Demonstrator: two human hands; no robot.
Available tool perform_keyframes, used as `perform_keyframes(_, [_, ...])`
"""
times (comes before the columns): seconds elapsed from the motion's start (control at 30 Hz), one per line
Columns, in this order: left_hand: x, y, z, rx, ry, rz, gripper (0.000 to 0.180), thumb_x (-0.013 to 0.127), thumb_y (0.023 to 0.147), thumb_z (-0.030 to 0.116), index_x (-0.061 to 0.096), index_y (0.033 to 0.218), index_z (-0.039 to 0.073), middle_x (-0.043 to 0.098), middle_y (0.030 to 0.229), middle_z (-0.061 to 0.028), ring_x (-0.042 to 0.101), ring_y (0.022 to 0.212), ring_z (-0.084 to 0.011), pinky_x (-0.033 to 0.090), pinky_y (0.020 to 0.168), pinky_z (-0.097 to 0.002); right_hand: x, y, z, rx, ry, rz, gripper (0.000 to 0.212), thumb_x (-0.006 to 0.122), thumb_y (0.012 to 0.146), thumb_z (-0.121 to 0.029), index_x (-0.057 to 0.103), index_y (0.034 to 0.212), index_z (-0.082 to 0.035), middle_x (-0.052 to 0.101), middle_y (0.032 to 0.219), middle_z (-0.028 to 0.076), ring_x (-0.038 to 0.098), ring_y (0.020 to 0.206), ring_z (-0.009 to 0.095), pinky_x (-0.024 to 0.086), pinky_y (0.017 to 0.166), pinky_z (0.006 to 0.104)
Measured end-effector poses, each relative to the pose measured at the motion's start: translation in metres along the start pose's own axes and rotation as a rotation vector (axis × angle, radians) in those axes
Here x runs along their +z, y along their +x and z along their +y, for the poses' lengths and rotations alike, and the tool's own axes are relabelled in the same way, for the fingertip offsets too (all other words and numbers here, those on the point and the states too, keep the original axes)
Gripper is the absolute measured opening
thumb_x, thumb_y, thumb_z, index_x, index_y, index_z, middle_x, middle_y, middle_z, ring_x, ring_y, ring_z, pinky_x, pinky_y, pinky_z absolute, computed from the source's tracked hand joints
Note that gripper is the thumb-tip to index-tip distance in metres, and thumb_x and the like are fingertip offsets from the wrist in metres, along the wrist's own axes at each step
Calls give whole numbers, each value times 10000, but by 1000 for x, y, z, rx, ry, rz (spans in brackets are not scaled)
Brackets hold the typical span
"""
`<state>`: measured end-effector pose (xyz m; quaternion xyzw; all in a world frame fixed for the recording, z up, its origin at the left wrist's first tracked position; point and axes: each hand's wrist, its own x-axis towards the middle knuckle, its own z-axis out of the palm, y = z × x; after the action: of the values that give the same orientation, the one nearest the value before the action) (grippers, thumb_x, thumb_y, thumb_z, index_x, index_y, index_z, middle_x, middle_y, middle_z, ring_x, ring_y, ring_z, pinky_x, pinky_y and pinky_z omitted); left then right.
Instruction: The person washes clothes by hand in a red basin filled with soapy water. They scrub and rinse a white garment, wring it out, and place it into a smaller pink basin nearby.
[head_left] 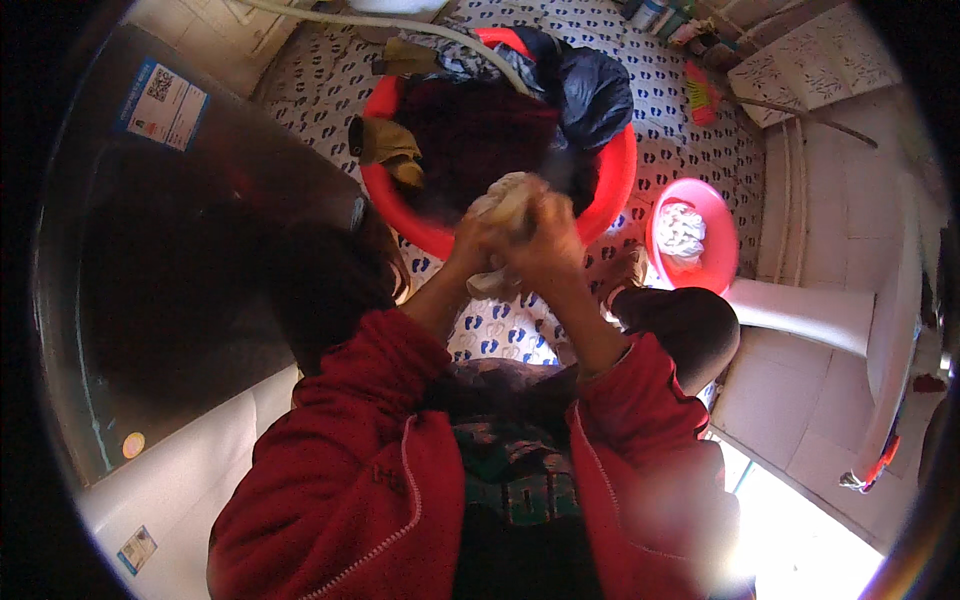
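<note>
A bunched whitish cloth (508, 197) is squeezed between my two hands, above the near edge of a large red tub (622, 180). My left hand (480, 245) wraps round it from the left. From the other side my right hand (552, 235) grips it, slightly blurred. A loose end of the cloth hangs below my wrists. Inside the tub lies a heap of dark maroon cloth (470, 130). An olive-brown garment (388, 145) drapes over the tub's left rim, and a shiny dark blue garment (595, 95) over its far right.
A pink basin (728, 225) holding white cloth (680, 230) stands right of the tub. A pale hose (400, 20) runs into the tub from behind. Left is a large dark appliance (180, 290); right, a white pedestal (805, 312). The floor (660, 80) has footprint patterns.
</note>
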<state>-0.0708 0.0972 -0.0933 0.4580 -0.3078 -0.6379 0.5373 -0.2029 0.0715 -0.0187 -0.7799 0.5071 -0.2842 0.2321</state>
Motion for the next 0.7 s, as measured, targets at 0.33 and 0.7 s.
perform_keyframes(0.33, [9,10,11,-262,-736,22,479,539,974,341,583,1346,43,678,1245,-182,703,1062,-328,595,948,-452,47,58,140,877,1381,-242,368,747,924,-310,660,1199,-82,693,1116,94,687,945,256,579,855,393])
perform_keyframes(0.7, [3,27,16,-172,-1189,-57,547,451,1020,440,560,1402,63,660,1295,-171,678,1128,-352,568,988,-494,59,146,160,393,996,-486,431,604,1030,-312,558,1399,-96,619,1281,10,619,1154,246,538,996,411])
